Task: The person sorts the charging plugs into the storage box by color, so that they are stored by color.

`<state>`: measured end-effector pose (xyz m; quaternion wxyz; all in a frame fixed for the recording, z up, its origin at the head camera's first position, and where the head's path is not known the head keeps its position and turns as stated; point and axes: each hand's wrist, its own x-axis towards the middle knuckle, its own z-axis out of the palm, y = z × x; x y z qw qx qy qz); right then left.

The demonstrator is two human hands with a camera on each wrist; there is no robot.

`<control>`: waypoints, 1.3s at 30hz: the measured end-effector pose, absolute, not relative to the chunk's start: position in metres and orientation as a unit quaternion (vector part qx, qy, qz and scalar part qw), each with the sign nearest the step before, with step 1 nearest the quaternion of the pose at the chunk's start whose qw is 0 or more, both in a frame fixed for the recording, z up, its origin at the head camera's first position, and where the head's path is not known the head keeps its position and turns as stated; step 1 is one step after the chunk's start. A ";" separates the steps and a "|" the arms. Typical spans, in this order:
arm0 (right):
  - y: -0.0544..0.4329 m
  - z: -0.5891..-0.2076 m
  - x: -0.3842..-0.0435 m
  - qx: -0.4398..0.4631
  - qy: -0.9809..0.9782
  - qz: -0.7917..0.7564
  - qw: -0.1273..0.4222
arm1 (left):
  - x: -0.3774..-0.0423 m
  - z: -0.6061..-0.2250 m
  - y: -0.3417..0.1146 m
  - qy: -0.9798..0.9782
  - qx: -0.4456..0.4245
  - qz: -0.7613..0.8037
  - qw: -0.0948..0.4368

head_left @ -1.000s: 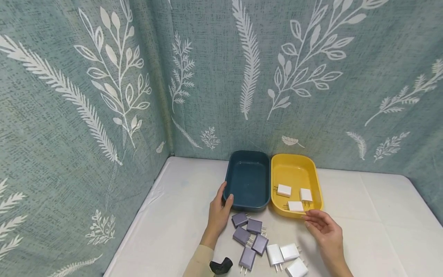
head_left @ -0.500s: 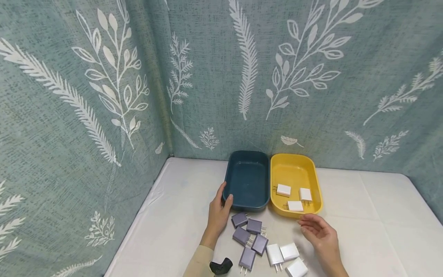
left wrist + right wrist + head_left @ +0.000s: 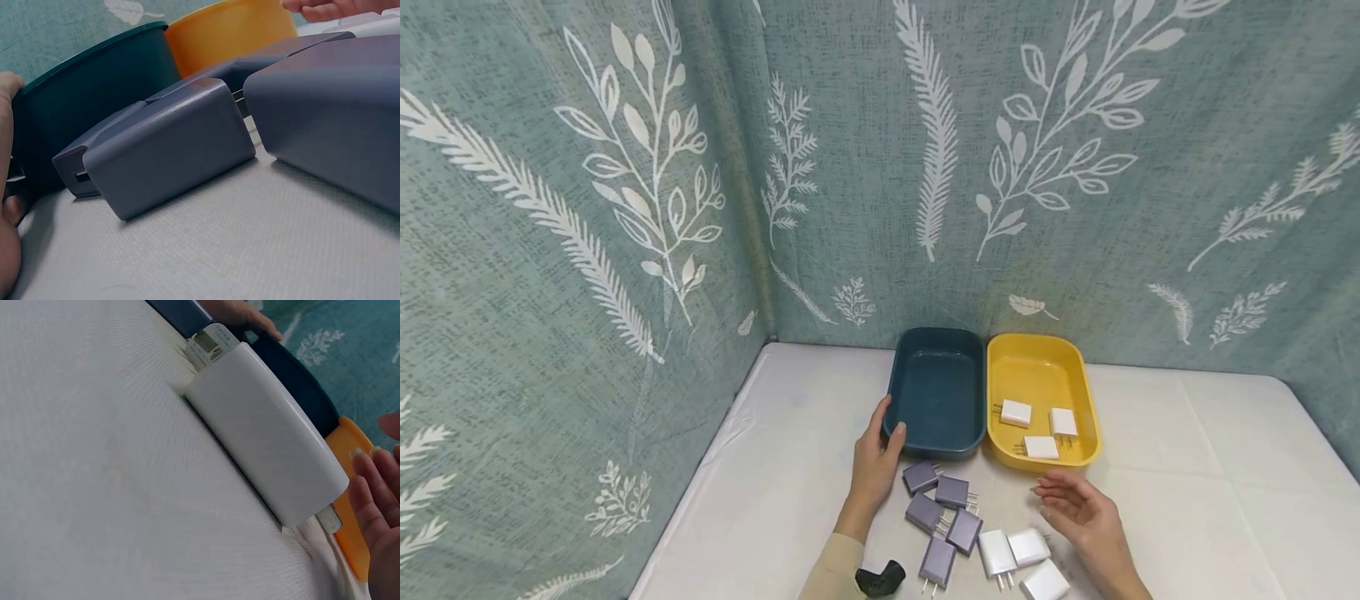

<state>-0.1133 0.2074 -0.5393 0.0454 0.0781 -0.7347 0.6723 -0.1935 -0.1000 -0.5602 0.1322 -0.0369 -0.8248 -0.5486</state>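
My left hand (image 3: 874, 458) holds the near left corner of a dark blue tray (image 3: 936, 451), thumb and fingers spread around its side. In the left wrist view, part of that hand shows at the left edge against the tray. My right hand (image 3: 1086, 517) hovers with loosely bent fingers and nothing in them, in front of a yellow tray (image 3: 1037, 354). Several white plug chargers lie just left of it, one of them a white charger (image 3: 1028, 547). Several purple-grey chargers, including a purple-grey charger (image 3: 937, 561), lie in front of the blue tray, prongs showing.
Three white chargers, among them a white charger (image 3: 1016, 413), lie inside the yellow tray, which stands against the blue one. A black object (image 3: 881, 578) shows beside my left sleeve. Patterned green cloth (image 3: 850, 167) hangs behind and left of the white-covered table (image 3: 1210, 492).
My right hand has drawn back from the yellow tray's near rim, moving left and toward me over the white chargers. My left hand stays at the blue tray.
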 end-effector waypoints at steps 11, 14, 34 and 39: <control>0.212 -0.546 -0.113 0.161 -0.727 0.667 0.011 | -0.193 -0.561 -0.099 -0.824 -0.041 -0.548 0.136; 0.212 -0.546 -0.113 0.158 -0.735 0.659 -0.022 | -0.193 -0.561 -0.099 -0.825 -0.041 -0.547 0.136; 0.214 -0.546 -0.116 0.135 -0.740 0.649 -0.115 | -0.193 -0.559 -0.101 -0.826 -0.037 -0.548 0.127; 0.215 -0.544 -0.116 0.084 -0.736 0.649 -0.173 | -0.193 -0.559 -0.100 -0.826 -0.034 -0.547 0.127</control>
